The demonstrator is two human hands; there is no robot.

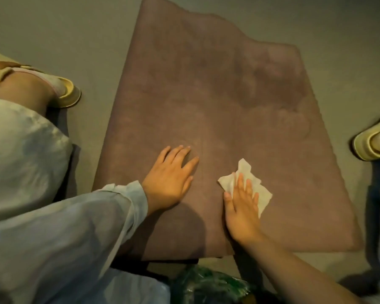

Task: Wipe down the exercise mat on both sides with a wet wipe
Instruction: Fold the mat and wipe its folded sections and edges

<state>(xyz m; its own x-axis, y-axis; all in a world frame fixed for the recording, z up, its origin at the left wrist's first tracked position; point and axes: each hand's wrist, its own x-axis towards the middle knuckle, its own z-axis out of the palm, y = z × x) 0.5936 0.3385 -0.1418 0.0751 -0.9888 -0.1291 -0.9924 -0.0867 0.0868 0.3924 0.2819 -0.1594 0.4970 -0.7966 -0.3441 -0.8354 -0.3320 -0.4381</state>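
A brownish-purple exercise mat lies flat on the grey floor and stretches away from me. Darker damp patches mark its far right part. My left hand rests flat on the mat's near middle with fingers straight and spread. To its right, my right hand presses a crumpled white wet wipe onto the mat with straight fingers. The wipe sticks out beyond the fingertips and to the right of the hand.
My feet in pale yellow sandals stand on either side of the mat, the left foot and the right foot. A green packet lies at the mat's near edge. Grey floor surrounds the mat.
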